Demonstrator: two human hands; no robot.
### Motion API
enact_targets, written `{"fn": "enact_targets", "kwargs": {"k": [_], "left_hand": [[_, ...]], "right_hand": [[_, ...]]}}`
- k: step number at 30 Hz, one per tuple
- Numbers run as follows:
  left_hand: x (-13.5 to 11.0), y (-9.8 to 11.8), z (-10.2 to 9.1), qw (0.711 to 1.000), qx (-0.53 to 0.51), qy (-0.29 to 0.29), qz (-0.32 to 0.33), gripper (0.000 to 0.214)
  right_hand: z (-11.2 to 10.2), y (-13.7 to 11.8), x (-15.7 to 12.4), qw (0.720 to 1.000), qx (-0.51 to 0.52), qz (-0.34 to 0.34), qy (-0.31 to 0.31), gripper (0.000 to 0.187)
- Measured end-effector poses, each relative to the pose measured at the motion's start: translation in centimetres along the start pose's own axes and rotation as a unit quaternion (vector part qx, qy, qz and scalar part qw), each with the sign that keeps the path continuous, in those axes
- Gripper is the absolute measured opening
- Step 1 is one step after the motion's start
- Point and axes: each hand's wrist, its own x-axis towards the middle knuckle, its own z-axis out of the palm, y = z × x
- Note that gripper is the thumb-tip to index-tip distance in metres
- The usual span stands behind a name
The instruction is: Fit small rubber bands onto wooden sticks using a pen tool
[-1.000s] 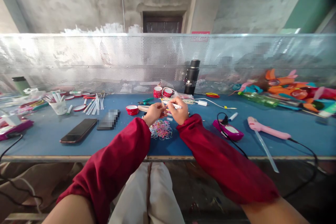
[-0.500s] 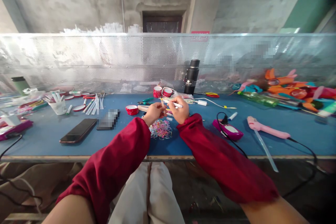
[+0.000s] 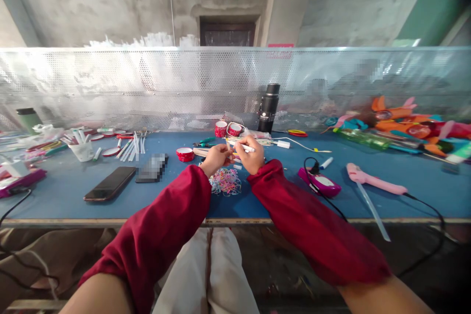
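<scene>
Both my hands meet above the middle of the blue table [image 3: 66,191]. My right hand [image 3: 251,155] is closed round a thin white stick [image 3: 246,147] that points left. My left hand [image 3: 217,157] pinches at the stick's left end; what its fingertips hold is too small to make out. Right below the hands lies a heap of small coloured rubber bands [image 3: 225,181]. Red sleeves cover both forearms.
A black phone [image 3: 110,183] lies to the left, red tape rolls [image 3: 185,154] and a black flask [image 3: 269,107] behind the hands. A magenta device with a cable [image 3: 319,182] and a pink glue gun [image 3: 373,183] lie to the right. A perforated metal screen [image 3: 147,83] backs the table.
The white stick dipped slightly after rising half a second ago; both hands stay together at the same spot.
</scene>
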Motion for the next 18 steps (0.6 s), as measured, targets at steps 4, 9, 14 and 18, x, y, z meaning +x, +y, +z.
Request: {"fn": "enact_targets", "kwargs": {"k": [4, 9, 14, 18], "left_hand": [[-0.11, 0.15, 0.05, 1.000, -0.001, 0.001, 0.004, 0.012], [-0.23, 0.29, 0.09, 1.000, 0.000, -0.002, 0.001, 0.011], [-0.21, 0.27, 0.11, 1.000, -0.002, -0.001, -0.004, 0.011], [-0.16, 0.23, 0.09, 1.000, -0.001, 0.000, -0.002, 0.011]], "right_hand": [[-0.05, -0.10, 0.05, 1.000, -0.001, 0.009, 0.003, 0.012], [-0.02, -0.05, 0.03, 1.000, 0.008, 0.002, 0.003, 0.011], [0.01, 0.14, 0.00, 1.000, -0.001, 0.011, 0.001, 0.011], [0.04, 0.15, 0.02, 1.000, 0.001, 0.010, 0.004, 0.011]]}}
